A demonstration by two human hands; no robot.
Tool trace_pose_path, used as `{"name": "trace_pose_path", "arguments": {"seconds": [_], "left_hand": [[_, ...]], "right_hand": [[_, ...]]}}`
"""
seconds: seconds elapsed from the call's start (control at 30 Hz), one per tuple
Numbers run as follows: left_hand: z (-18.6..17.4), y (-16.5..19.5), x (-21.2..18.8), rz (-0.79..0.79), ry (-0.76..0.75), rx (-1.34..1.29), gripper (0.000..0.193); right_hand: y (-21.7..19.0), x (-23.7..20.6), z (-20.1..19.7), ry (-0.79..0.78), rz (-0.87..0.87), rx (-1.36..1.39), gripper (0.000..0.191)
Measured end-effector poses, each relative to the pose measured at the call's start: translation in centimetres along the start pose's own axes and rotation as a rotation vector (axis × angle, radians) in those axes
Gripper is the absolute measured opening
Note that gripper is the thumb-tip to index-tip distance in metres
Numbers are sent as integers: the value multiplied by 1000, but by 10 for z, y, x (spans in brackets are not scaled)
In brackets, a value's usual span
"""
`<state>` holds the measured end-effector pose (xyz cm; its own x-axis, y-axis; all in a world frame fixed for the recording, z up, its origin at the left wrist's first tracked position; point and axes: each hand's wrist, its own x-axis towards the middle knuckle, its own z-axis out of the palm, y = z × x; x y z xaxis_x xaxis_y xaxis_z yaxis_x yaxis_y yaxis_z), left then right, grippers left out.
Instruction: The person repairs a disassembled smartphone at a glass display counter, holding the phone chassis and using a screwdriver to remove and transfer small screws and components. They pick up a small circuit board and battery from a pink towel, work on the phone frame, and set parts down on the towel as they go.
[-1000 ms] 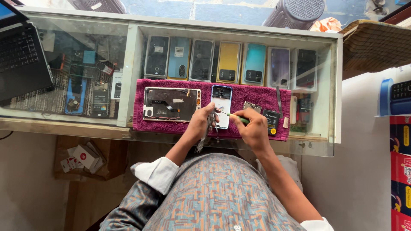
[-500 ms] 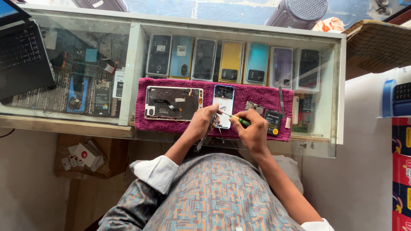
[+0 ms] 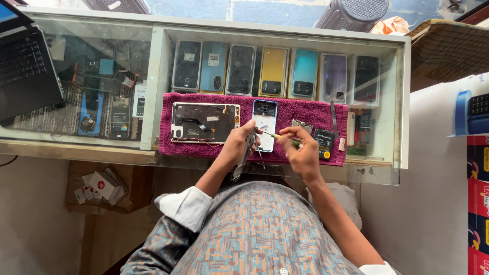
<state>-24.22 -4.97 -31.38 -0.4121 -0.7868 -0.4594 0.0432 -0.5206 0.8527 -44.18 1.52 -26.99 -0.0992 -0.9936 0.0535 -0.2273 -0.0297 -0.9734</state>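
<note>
Counter: you worked at a glass-topped display case [image 3: 153, 61], with a row of phones [image 3: 275, 71] shown under the glass
Towel: a magenta cloth [image 3: 305, 114] lay on the glass near your edge
Left hand: your left hand [image 3: 239, 145] gripped a thin dark part [image 3: 244, 158] that hung off the towel's near edge
Right hand: your right hand [image 3: 303, 153] pinched a slim screwdriver [image 3: 275, 136], tip aimed at the part
On the towel: an opened phone body [image 3: 205, 122] lay left, a white phone frame [image 3: 265, 125] just beyond your hands
Room: a laptop [image 3: 25, 71] sat far left, a pale floor [image 3: 30, 224] below
</note>
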Motion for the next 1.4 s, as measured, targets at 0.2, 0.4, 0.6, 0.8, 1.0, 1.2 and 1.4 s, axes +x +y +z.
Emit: {"name": "trace_pose_path", "arguments": {"seconds": [0.2,0.4,0.6,0.8,1.0,1.2,1.4], "left_hand": [[-1,4,-2,-10,-13,-45,57],[-3,-1,0,-31,-6,-9,57],[-4,-6,5,-38,-1,-7,59],[-4,-8,6,-59,0,-18,57],[-2,-6,5,-16,-29,-19,60],[-1,-2,2,-69,12,9,60],[0,-8,5,-18,-16,-8,61]], "right_hand": [[7,0,1,-1,241,27,32],[21,0,-4,-53,337,112,33],[27,-1,-4,-61,242,65,29],[15,1,-1,-11,273,50,40],[14,2,-3,-32,294,-20,34],[20,1,-6,-39,225,39,28],[20,0,-4,-29,347,165,24]]}}
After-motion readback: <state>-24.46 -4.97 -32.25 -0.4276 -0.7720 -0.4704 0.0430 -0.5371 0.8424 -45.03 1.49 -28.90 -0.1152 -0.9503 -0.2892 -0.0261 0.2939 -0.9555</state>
